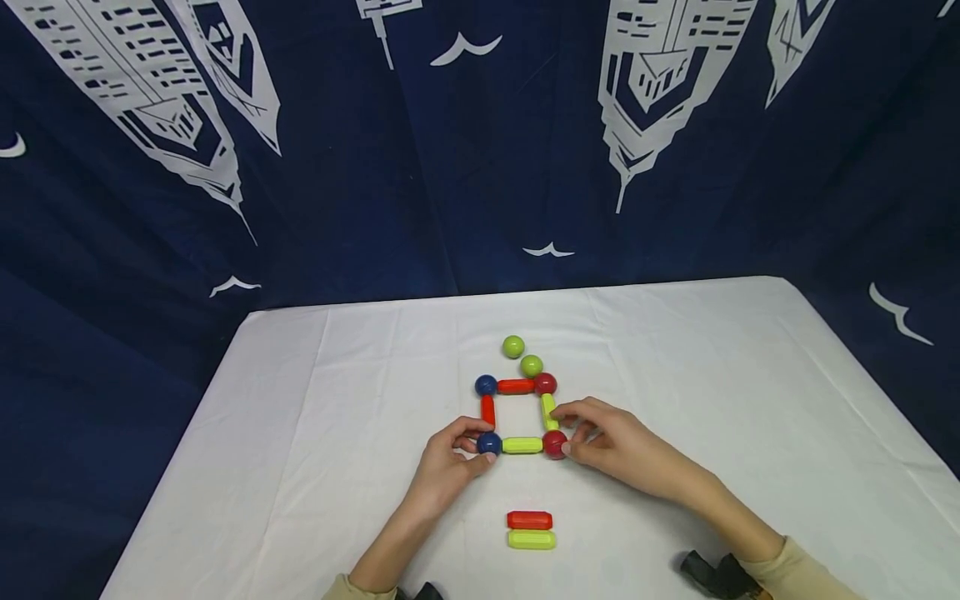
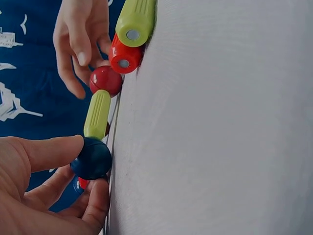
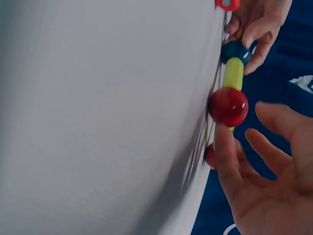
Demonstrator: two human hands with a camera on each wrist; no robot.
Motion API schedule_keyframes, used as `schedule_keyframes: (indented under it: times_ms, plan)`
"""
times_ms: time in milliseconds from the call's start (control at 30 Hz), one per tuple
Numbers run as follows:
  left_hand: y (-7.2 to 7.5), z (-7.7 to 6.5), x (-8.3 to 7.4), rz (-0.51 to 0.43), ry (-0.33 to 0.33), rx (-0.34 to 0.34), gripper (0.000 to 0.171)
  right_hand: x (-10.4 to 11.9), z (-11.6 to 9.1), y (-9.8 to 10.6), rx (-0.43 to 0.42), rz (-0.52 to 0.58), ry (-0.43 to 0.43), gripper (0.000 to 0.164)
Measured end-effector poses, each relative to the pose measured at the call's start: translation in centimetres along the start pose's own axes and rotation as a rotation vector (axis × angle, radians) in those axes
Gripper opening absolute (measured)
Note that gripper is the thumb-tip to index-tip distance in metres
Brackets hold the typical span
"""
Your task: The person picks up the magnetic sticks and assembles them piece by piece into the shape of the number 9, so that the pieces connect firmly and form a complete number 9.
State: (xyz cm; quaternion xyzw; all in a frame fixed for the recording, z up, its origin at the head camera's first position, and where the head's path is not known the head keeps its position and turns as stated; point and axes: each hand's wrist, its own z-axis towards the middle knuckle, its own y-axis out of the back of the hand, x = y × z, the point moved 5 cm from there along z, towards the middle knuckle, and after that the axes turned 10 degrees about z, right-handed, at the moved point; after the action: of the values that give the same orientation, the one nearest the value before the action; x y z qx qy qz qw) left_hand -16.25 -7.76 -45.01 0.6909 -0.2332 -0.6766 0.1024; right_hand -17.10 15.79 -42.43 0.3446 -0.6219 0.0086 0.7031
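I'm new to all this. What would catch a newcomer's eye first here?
Probably the bright square of balls and rods on the white table, just below the middle of the head view. The left hand pinches its near left blue ball, while the right hand is by its near right red ball. Behind the table, upside-down white buildings stand out on a dark blue cloth.

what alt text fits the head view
The left hand pinches a blue ball at one corner of a rod-and-ball square on a white table; the right hand is beside a red ball. Two green balls lie beyond, two more rods nearer.
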Motion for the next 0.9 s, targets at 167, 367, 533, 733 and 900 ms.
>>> schedule_keyframes:
  times_ms: [167,367,533,733,900]
  plan:
    - [0.0,0.0,0.0,0.017,0.001,0.010,0.031,1.0,-1.3,-0.4,-0.049,-0.015,0.063,0.028]
    - [0.0,0.2,0.2,0.022,0.014,0.018,0.031,1.9,-2.1,-2.4,0.033,0.048,0.099,0.019]
    - [0.0,0.2,0.2,0.016,0.009,0.020,0.030,2.1,-2.2,-4.4,0.146,0.070,0.089,0.019]
    - [0.1,0.1,0.2,0.004,0.009,0.021,0.030,2.4,-1.9,-6.2,0.249,0.071,0.086,0.019]
    - [0.1,0.1,0.2,-0.003,-0.007,0.021,0.030,2.6,-1.6,-6.8,0.273,0.006,0.083,0.021]
